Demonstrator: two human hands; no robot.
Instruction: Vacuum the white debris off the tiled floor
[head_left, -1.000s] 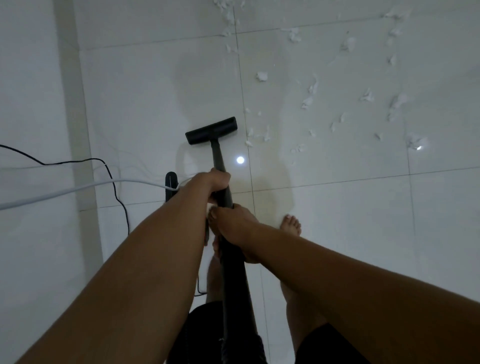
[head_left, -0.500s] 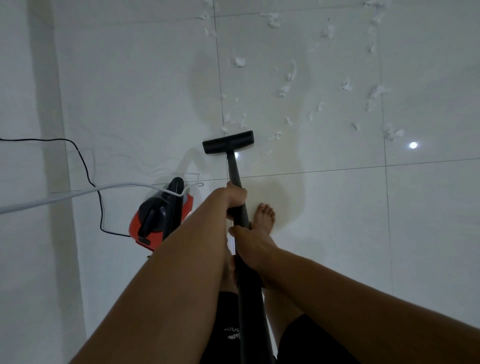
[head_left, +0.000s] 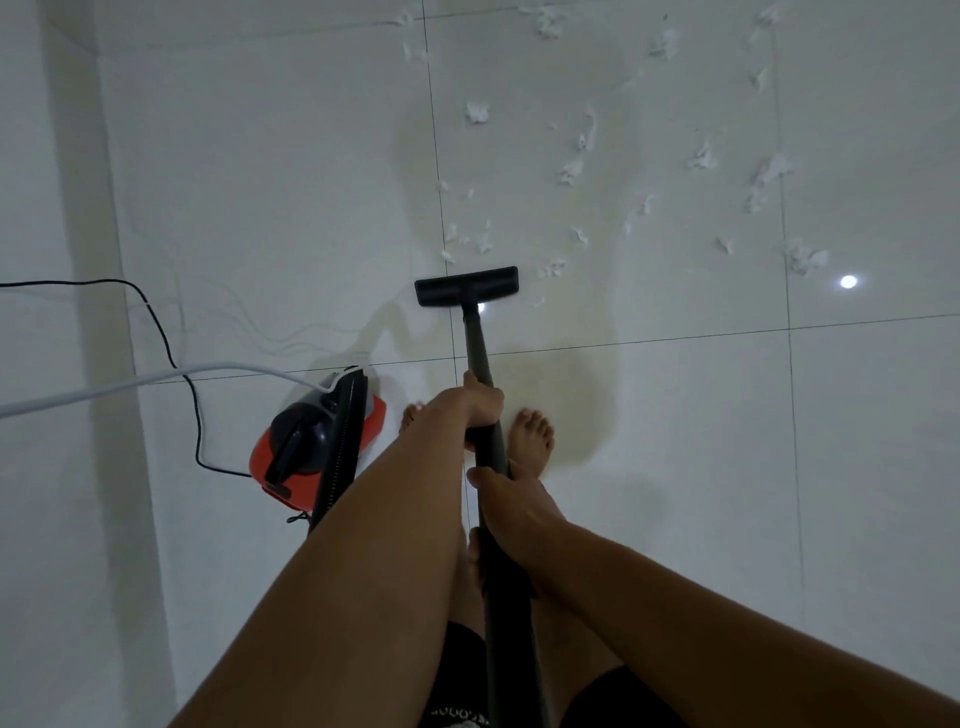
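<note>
Floor head (head_left: 466, 286) meets the debris (head_left: 571, 171)
Left hand (head_left: 480, 408) and right hand (head_left: 511, 512) wrap the wand (head_left: 478, 343); the head has closed on the nearest scraps; most remain.

Nozzle shifted right.
You've slid the floor nozzle (head_left: 466, 286) across the grout line (head_left: 435, 156) toward the white debris (head_left: 571, 170), and the red vacuum canister (head_left: 311, 447) has come into your view.

There were two hands (left hand (head_left: 480, 405), right hand (head_left: 506, 501)), two bare feet (head_left: 532, 434), one black wand (head_left: 479, 343), one floor head (head_left: 466, 286), one red canister (head_left: 317, 447), one black cable (head_left: 171, 353), one white cable (head_left: 156, 376) and roughly two dozen white scraps (head_left: 477, 111).
</note>
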